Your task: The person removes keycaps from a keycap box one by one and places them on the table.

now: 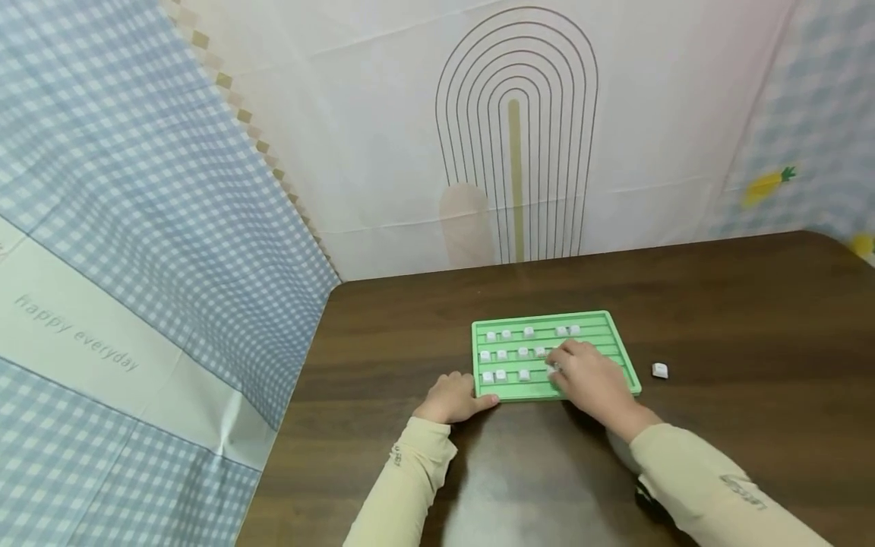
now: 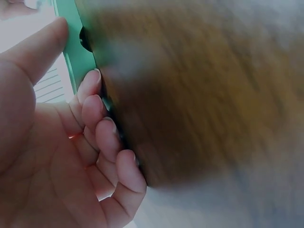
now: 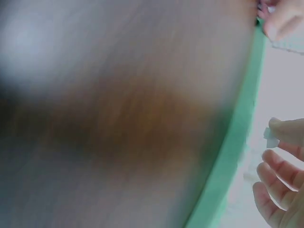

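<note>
A shallow light-green tray (image 1: 526,390) with raised ridges lies on the table, carrying several white keycaps (image 1: 524,375) in rows. At its front left corner, my left hand (image 1: 451,398) grips the edge, thumb along the front side and fingers curled by the left side. The left wrist view shows that thumb against the green rim (image 2: 78,57). Over the lower right part of the tray, my right hand (image 1: 593,381) pinches a small white keycap (image 3: 271,137) between thumb and index finger. Its other fingers (image 3: 273,183) are loosely bent and hide some slots.
One loose white keycap (image 1: 659,370) lies on the dark wooden table (image 1: 745,342), right of the tray. A patterned cloth (image 1: 383,152) hangs behind the table, and a blue checked one (image 1: 171,197) along the left side.
</note>
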Demonstrator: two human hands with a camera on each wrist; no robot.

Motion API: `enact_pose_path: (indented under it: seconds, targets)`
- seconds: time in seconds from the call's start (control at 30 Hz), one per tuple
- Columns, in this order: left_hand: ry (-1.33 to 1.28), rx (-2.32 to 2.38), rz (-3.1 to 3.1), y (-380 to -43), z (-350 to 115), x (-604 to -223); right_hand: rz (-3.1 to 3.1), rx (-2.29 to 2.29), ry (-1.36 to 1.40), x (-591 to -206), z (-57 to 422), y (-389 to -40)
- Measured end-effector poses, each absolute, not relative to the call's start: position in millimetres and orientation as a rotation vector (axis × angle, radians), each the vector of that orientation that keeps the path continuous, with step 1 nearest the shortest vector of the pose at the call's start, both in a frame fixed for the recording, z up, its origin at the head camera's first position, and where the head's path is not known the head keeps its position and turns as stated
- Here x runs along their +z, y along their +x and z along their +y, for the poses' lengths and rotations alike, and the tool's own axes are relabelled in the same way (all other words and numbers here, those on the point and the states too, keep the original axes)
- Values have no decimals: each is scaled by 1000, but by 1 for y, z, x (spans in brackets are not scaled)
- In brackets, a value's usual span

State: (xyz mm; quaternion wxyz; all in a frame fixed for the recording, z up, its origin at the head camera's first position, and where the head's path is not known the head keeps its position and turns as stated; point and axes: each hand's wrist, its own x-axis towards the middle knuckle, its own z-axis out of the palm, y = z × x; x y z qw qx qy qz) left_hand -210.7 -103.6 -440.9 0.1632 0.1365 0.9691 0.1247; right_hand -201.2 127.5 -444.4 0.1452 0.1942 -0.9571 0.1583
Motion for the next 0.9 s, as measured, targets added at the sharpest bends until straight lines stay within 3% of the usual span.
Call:
enact_pose_path:
  seconds: [0.2, 0.4, 0.63, 0.9]
  targets:
    - [383, 372, 2778, -210, -110, -440, -2798, 523, 294, -427, 199, -196]
    - [389, 407, 2824, -202, -111, -440, -2970, 504, 114, -439, 255, -188]
    - [413, 389, 2893, -196, -104, -443, -3102, 514, 71, -451, 270, -184]
    - [377, 436, 2924, -197, -98, -443, -3030, 483, 135, -438, 257, -181]
